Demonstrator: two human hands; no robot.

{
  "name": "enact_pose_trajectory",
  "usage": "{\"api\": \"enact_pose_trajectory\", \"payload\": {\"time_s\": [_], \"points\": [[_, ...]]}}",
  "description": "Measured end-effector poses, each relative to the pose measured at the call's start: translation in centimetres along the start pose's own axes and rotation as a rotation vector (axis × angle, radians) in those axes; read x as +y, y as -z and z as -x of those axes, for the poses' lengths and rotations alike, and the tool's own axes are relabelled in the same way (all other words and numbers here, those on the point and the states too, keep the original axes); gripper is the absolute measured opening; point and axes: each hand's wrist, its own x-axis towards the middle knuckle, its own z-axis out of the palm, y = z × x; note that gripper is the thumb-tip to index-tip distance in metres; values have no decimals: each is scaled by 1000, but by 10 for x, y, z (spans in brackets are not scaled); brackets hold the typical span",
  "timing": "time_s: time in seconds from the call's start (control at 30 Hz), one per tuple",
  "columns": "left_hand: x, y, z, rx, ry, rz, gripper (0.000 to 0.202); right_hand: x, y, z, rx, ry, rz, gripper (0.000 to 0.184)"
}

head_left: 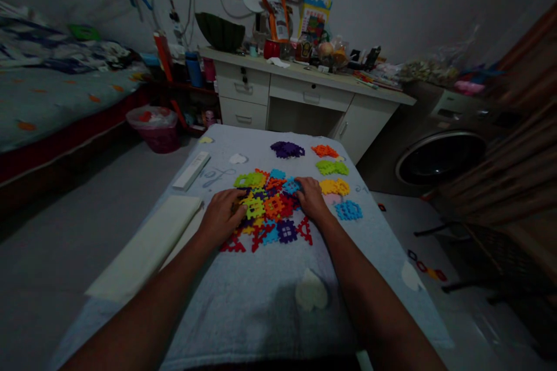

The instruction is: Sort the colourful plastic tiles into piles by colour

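A mixed heap of coloured plastic interlocking tiles (pixel 270 207) lies in the middle of a grey cloth-covered table (pixel 261 295). My left hand (pixel 223 215) rests on the heap's left side, fingers curled over a yellow-green tile. Over on the heap's right side, my right hand (pixel 311 197) has its fingers bent down onto the pieces. What either hand grips is hidden under the fingers. Sorted small piles lie beyond: purple (pixel 287 149), orange (pixel 324 151), green (pixel 332 167), yellow (pixel 335 186) and blue (pixel 348 210).
A long white box (pixel 191 170) and a flat cream pad (pixel 148 246) lie on the table's left. Behind stand a cluttered white desk (pixel 304 93), a bed (pixel 52 104), a pink bin (pixel 153 127) and a washing machine (pixel 439 145). A few tiles (pixel 424 265) lie on the floor.
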Motion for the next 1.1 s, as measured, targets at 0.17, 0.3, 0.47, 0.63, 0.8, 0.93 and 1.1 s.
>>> {"api": "enact_pose_trajectory", "payload": {"time_s": [0.17, 0.3, 0.47, 0.63, 0.8, 0.93, 1.1], "points": [[-2, -1, -1, -7, -12, 6, 42, -3, 7, 3, 128, -13, -164, 32], [-2, -2, -1, 0, -9, 5, 41, -5, 13, 1, 244, -44, -294, 26], [0, -1, -1, -6, 5, -7, 41, 3, 41, 4, 308, -116, -421, 26], [1, -1, -1, -7, -9, -7, 41, 39, 86, 29, 296, -228, -546, 42], [0, -1, -2, -14, -6, -15, 44, 85, 111, 66, 372, -453, -599, 39], [1, -1, -2, -13, -5, -28, 43, 92, 100, 82, 424, -502, -575, 35], [1, -2, -2, 0, -7, -27, 41, 72, 76, 80, 388, -419, -360, 30]]}}
